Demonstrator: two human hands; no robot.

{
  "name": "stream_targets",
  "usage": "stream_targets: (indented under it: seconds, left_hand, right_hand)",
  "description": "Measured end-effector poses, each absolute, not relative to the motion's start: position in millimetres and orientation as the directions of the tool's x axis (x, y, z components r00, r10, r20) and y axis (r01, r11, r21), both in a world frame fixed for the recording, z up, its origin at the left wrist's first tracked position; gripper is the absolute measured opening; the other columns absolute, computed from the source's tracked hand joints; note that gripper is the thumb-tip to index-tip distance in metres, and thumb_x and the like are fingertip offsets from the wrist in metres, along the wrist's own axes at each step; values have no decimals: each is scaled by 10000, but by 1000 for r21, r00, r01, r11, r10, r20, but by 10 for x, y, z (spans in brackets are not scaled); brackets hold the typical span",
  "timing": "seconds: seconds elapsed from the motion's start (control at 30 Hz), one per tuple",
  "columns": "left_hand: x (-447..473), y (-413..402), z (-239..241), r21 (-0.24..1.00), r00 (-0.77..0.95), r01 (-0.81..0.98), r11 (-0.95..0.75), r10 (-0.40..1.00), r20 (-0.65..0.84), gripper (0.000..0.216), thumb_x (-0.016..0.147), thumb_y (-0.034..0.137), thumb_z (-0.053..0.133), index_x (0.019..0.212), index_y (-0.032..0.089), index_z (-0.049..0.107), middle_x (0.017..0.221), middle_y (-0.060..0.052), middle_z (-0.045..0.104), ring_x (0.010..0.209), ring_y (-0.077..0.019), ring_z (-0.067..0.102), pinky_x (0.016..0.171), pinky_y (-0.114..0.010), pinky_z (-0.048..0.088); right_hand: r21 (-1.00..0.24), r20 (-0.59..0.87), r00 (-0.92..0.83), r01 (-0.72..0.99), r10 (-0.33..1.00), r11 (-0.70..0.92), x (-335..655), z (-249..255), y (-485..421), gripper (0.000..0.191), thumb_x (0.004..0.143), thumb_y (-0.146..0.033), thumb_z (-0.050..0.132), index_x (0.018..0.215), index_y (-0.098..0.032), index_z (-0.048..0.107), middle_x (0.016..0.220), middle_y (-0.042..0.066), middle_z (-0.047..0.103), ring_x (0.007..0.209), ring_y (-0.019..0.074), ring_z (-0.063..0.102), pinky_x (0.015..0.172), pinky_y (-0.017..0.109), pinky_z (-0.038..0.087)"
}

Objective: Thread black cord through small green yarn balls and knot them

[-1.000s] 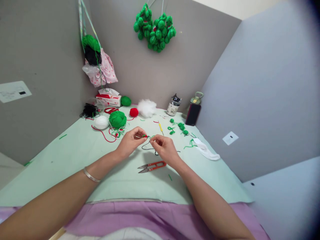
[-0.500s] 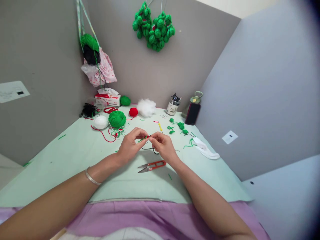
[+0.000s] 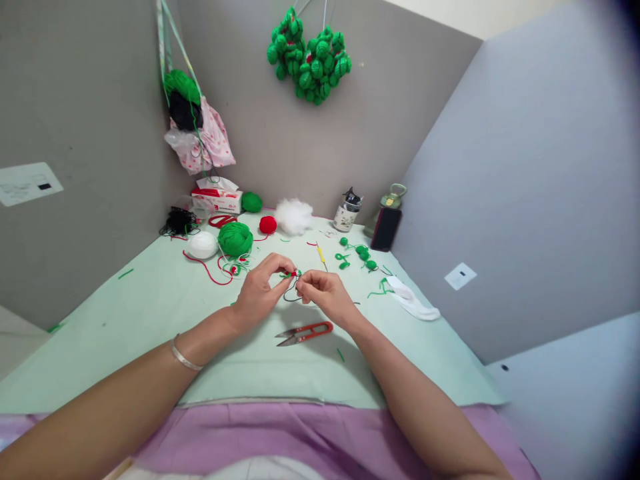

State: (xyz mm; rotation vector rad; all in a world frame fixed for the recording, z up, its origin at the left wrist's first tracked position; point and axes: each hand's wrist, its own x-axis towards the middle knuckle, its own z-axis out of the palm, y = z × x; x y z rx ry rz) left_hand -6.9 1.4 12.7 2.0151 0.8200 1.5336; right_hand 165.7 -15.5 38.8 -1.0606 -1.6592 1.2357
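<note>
Tabletop (image 3: pixel 225 373): pale green, beneath all items below. Clock centre: midway between the fingertips. Left hand (image 3: pixel 259 288), 8 o'clock: thumb and fingers pinched closed on the red-and-green piece (image 3: pixel 295 273). Right hand (image 3: pixel 326 293), 4 o'clock: fingertips closed together on the black yarn (image 3: pixel 290 299). Green yarn ball (image 3: pixel 235 239), 10 o'clock. Orange-handled snips (image 3: pixel 301 337), 6 o'clock, blades apart. Yellow-handled hook (image 3: pixel 321 255), 2 o'clock. The red-and-green piece sits at centre; the black yarn loops toward 6 o'clock.
</note>
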Motion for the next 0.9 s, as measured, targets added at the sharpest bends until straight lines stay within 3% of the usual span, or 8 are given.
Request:
stream_targets:
  seconds: [0.17,0.27,0.43,0.57,0.73,0.8,0.9]
  left_hand:
    - [-63,20,99,694,187,166,-701,713,676,118,828,106,570,912,189,578,916,-36,590,886,-165,572,823,-316,473]
    - [-51,1,117,746,194,122,-655,753,629,74,834,144,586,894,187,583,902,-31,591,876,-163,577,833,-317,474]
    - [-41,7,162,894,252,-69,-443,859,446,96,819,223,643,881,182,582,875,-14,590,851,-152,591,809,-296,472]
    - [-43,43,154,935,325,-169,-311,878,351,167,796,237,676,921,179,581,889,-10,593,850,-137,582,778,-266,457]
    - [-35,32,156,962,411,-188,-198,874,260,204,762,247,712,901,171,584,886,-10,604,823,-135,589,758,-266,448]
    - [-41,23,182,971,448,-176,-163,865,227,205,752,246,722,887,168,590,866,-5,608,796,-128,587,747,-263,439]
    - [-66,22,221,977,491,-187,-99,852,180,210,740,244,735,868,166,588,821,-2,618,760,-123,588,738,-265,436]
  right_hand:
    - [-972,90,-391,165,916,166,1666,402,-148,142,780,-298,647,745,-161,658,679,-9,607,625,98,508,631,238,411]
    - [-980,86,-327,143,941,139,1670,387,-125,165,769,-317,667,718,-160,650,664,-8,611,589,93,494,606,239,400]
    - [-970,91,-340,183,936,161,1779,405,-60,249,808,-406,650,783,-161,688,749,23,657,688,127,552,679,266,416]
    - [-931,189,-221,270,957,246,1866,465,-38,276,826,-436,629,858,-179,724,841,27,665,795,146,544,741,275,405]
    - [-998,19,-225,58,974,33,1793,425,-30,200,709,-356,725,756,-164,698,644,-21,561,598,89,430,608,241,371]
    - [-998,-33,-232,-43,972,-44,1791,391,22,150,685,-299,719,709,-160,666,655,-21,557,586,77,435,589,225,384]
    - [-976,-22,-40,-216,999,-30,1950,382,181,132,678,-277,697,701,-181,610,747,-1,606,660,94,529,607,216,452]
